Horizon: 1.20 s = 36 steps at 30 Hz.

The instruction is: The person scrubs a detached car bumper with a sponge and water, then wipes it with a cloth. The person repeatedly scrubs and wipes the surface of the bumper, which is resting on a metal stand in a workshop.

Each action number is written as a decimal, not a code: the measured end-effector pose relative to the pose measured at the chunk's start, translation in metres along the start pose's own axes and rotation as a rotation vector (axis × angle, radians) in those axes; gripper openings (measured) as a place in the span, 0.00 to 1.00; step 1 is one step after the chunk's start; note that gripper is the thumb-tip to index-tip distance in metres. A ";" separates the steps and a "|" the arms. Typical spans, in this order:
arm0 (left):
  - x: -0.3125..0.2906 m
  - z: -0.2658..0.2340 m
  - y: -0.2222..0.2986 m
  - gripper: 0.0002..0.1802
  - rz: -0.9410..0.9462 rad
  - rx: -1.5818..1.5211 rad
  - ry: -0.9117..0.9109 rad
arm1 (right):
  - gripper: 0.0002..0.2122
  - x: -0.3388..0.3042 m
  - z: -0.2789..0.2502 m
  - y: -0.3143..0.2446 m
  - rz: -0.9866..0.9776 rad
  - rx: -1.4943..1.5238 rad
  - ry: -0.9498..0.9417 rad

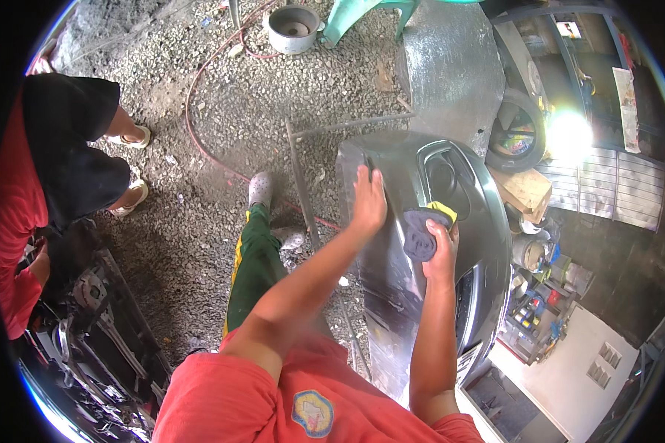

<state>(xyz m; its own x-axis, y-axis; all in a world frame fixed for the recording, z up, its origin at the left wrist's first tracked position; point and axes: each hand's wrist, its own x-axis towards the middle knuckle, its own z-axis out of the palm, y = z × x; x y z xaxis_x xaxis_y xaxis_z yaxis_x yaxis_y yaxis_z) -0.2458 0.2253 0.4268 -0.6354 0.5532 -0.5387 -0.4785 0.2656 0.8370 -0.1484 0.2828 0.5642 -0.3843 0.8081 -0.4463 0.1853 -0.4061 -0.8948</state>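
A dark grey car bumper (pixel 389 270) lies in front of me, with a recessed opening (pixel 443 173) toward its far end. My left hand (pixel 369 201) lies flat on its left side, fingers stretched out and nothing held. Bunched in my right hand (pixel 442 252) is a dark grey cloth (pixel 419 233) with a yellow part showing at its far edge. The cloth is against or just over the bumper beside the opening; its underside is hidden. A metal frame (pixel 301 177) shows beside and beyond the bumper.
Another person (pixel 74 151) stands on the left, near a black car part (pixel 89 317). A red hose (pixel 192 111) crosses the gravel. A round metal pot (pixel 293 29) and green plastic chair (pixel 347 18) stand beyond. On the right are a tire (pixel 528 133), a cardboard box (pixel 523 193) and a cluttered shelf (pixel 536 317).
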 end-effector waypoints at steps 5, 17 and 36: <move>-0.028 -0.003 0.000 0.42 0.110 0.034 -0.006 | 0.17 -0.002 -0.006 0.000 0.014 -0.013 -0.029; 0.008 -0.017 -0.013 0.37 0.106 0.281 0.055 | 0.16 -0.001 0.001 -0.001 0.024 -0.008 -0.033; 0.026 -0.025 -0.016 0.38 0.051 0.231 -0.032 | 0.16 -0.002 0.004 -0.004 0.021 -0.043 -0.033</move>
<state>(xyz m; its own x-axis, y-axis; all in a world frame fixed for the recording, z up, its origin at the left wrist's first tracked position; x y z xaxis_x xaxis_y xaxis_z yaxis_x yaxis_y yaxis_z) -0.2697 0.2160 0.3971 -0.6340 0.5942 -0.4949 -0.2923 0.4084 0.8648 -0.1524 0.2810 0.5690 -0.4097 0.7846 -0.4654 0.2321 -0.4037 -0.8850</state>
